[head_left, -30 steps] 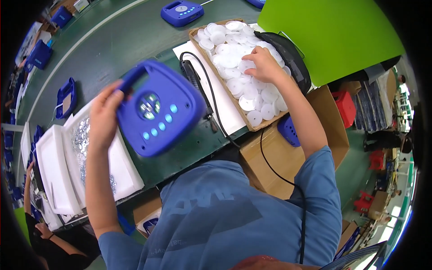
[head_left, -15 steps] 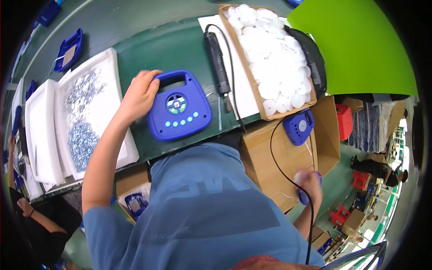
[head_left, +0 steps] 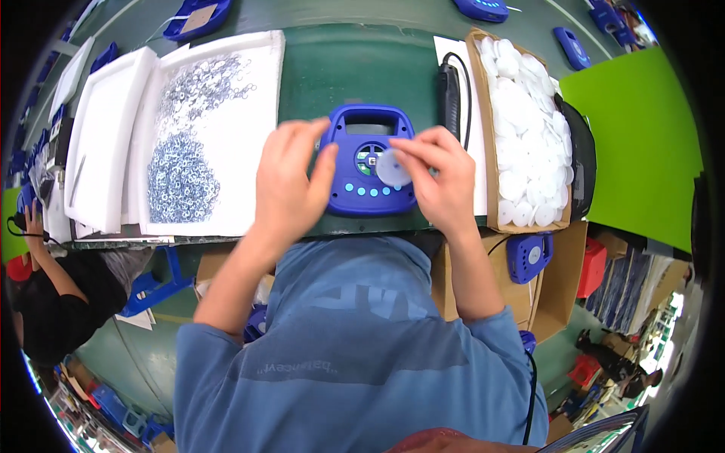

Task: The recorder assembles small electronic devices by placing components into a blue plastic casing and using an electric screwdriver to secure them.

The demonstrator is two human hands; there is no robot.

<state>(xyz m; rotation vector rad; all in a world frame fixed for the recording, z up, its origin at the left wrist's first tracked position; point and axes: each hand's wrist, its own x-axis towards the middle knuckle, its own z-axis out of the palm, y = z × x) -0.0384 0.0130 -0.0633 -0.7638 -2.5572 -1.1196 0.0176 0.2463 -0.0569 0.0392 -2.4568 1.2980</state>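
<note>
A blue plastic housing with a handle slot lies on the green bench in front of me. It has a round opening with green parts inside and a row of light-blue dots below. My left hand grips the housing's left edge, thumb and fingers against its side. Between the thumb and fingers of my right hand is a thin translucent white disc. The disc is held tilted over the right part of the round opening and hides some of it.
A cardboard box of white discs stands at the right, beside a black corded screwdriver. White foam trays with small metal rings lie left. Another blue housing sits at an open carton. A person sits far left.
My right hand has come up from the lower right to the housing, bringing a white disc. My left hand has shifted from the handle corner to the left edge. The view has turned.
</note>
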